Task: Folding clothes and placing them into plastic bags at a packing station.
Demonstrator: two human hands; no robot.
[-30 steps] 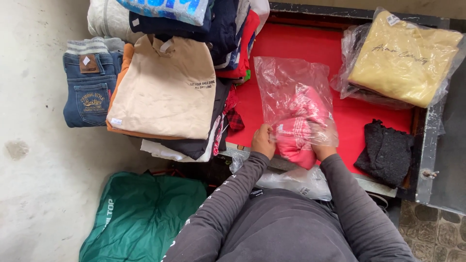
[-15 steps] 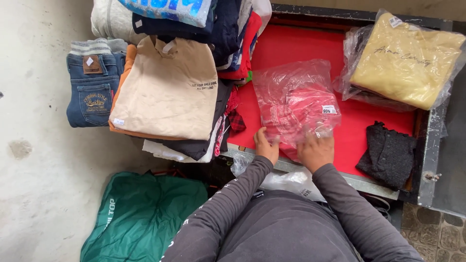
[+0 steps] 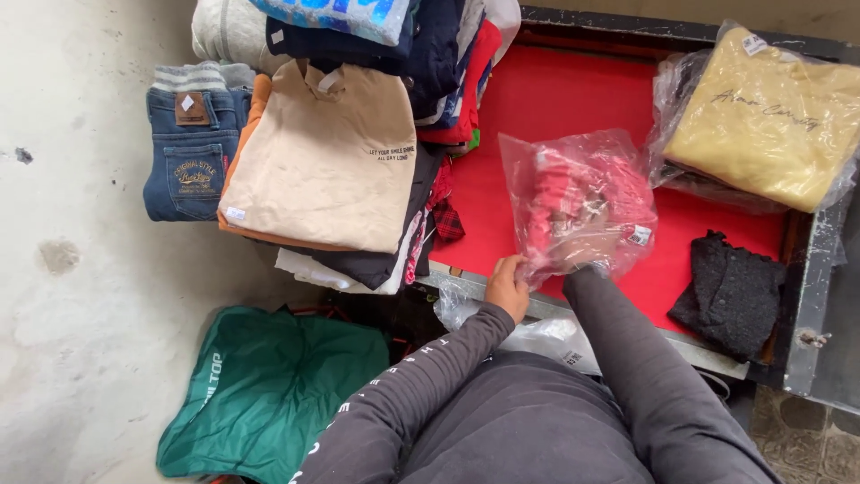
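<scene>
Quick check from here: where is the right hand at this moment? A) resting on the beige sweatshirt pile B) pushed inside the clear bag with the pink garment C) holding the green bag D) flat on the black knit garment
B: the right hand is inside the clear plastic bag, its sleeve ending at the bag's mouth, while the left hand pinches the bag's edge.

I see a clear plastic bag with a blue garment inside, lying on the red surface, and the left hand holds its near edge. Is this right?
Not quite: the garment inside the clear plastic bag is pink-red, not blue, as the head view shows. The bag does lie on the red surface, and the left hand holds its near edge.
</scene>
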